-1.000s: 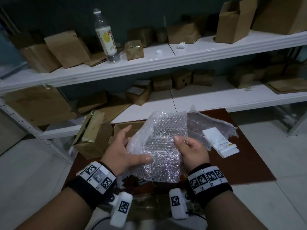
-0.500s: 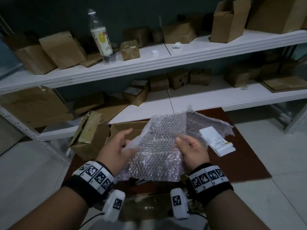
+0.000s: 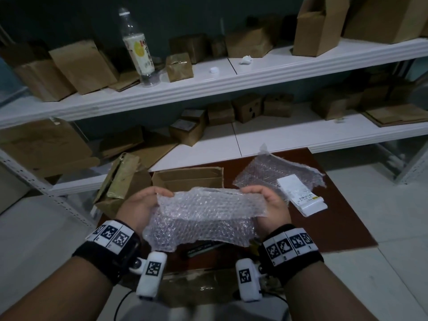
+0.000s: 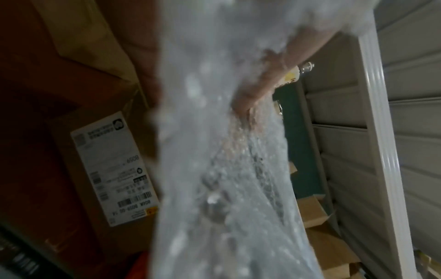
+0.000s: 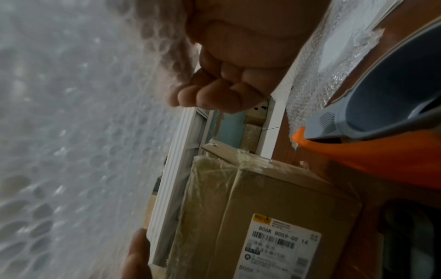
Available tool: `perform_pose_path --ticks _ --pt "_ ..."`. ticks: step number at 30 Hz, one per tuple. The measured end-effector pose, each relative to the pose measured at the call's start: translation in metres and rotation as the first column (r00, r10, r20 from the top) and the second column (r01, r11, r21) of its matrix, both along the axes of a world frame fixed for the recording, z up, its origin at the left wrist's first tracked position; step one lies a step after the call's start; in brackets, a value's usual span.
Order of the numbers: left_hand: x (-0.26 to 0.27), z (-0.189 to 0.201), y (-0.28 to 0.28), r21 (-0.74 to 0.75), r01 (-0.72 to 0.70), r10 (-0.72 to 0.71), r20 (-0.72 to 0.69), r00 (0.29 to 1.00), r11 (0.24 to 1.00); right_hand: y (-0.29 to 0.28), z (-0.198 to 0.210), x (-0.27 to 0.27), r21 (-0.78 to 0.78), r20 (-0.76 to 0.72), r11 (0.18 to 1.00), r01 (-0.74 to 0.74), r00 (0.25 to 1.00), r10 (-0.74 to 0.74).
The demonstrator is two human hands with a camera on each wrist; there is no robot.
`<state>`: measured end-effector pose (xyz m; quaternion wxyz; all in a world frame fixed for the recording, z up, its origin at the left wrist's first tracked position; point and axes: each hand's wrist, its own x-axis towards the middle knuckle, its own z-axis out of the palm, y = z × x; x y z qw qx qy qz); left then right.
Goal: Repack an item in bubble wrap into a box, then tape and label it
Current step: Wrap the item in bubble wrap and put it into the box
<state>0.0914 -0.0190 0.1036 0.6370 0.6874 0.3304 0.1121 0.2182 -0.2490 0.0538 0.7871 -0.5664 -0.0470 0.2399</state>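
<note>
Both my hands hold one clear sheet of bubble wrap (image 3: 203, 214) stretched sideways between them above the brown mat (image 3: 342, 223). My left hand (image 3: 157, 196) pinches its left upper edge, and my right hand (image 3: 250, 192) pinches the right upper edge. In the right wrist view the right hand's fingers (image 5: 214, 94) curl against the bubble wrap (image 5: 71, 132). The sheet (image 4: 214, 151) fills the left wrist view, blurred. An open cardboard box (image 3: 187, 178) stands just beyond the sheet. I see nothing wrapped in the sheet.
A second piece of bubble wrap (image 3: 266, 174) and a white label stack (image 3: 301, 196) lie on the mat to the right. A taped, labelled box (image 3: 120, 181) stands at the left. An orange and blue tape dispenser (image 5: 369, 132) lies near me. White shelves (image 3: 231, 82) carry several cardboard boxes.
My hands have moved apart and lowered the sheet, pulling it from upright into a wide horizontal spread. The open box behind it has come into view.
</note>
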Motion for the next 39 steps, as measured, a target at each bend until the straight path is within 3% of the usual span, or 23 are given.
perform_pose_path --ticks 3,4,6,7,10,14,17,19,21,23,26,28,31,34,39 --pt "-0.005 -0.006 -0.003 -0.177 -0.076 0.081 0.021 0.997 0.981 -0.004 -0.005 0.004 -0.035 -0.061 0.999 0.038 0.997 -0.04" --pt "-0.006 -0.01 -0.003 -0.165 -0.084 0.091 0.03 0.995 0.983 -0.005 -0.006 0.005 -0.026 -0.095 0.999 0.031 0.995 -0.034" --pt "-0.006 -0.016 -0.003 0.056 -0.025 0.025 0.005 1.0 0.998 -0.004 -0.004 0.001 -0.017 -0.087 1.0 -0.001 0.996 0.0" --pt "-0.006 -0.017 -0.002 0.196 0.0 0.005 -0.025 1.0 0.981 -0.004 -0.004 -0.001 -0.051 -0.013 0.999 -0.001 1.0 0.0" --pt "-0.001 -0.013 -0.004 0.399 0.072 -0.059 -0.045 0.997 0.914 -0.002 -0.006 -0.004 -0.103 0.156 0.994 0.03 0.988 -0.014" --pt "0.004 -0.003 -0.015 0.573 0.187 -0.198 -0.043 0.979 0.798 0.0 -0.007 -0.005 -0.039 0.141 0.999 -0.001 0.99 0.006" --pt "0.011 0.005 -0.025 0.695 0.385 -0.323 -0.226 0.919 0.608 0.002 -0.008 -0.006 0.044 0.154 0.995 -0.09 0.985 0.083" --pt "0.017 0.003 -0.029 0.655 0.489 -0.38 -0.315 0.87 0.576 0.003 -0.007 -0.004 0.091 0.126 0.987 -0.13 0.985 0.118" --pt "0.021 -0.002 -0.03 0.641 0.48 -0.39 -0.291 0.874 0.599 0.002 -0.004 -0.002 0.156 0.056 0.982 -0.108 0.993 0.1" --pt "0.024 -0.006 -0.03 0.586 0.403 -0.365 -0.189 0.912 0.703 0.001 -0.001 -0.003 0.233 -0.022 0.969 -0.078 0.996 0.085" --pt "0.024 -0.009 -0.032 0.323 0.245 -0.259 0.0 0.966 0.914 0.005 -0.003 -0.001 0.29 -0.094 0.955 -0.063 0.991 0.094" --pt "0.023 -0.011 -0.036 0.095 0.154 -0.162 0.081 0.983 0.983 0.011 -0.007 -0.004 0.188 -0.033 0.973 -0.134 0.989 0.143" --pt "0.024 -0.015 -0.041 -0.112 0.081 -0.066 0.133 0.989 0.99 0.018 -0.014 -0.014 0.026 0.045 0.965 -0.263 0.964 0.261" --pt "0.024 -0.02 -0.042 -0.108 0.103 -0.092 0.106 0.99 0.989 0.019 -0.015 -0.02 -0.117 0.091 0.949 -0.294 0.948 0.305" --pt "0.021 -0.022 -0.044 -0.075 0.172 -0.165 0.096 0.982 0.982 0.016 -0.015 -0.014 -0.167 0.088 0.954 -0.247 0.96 0.265"
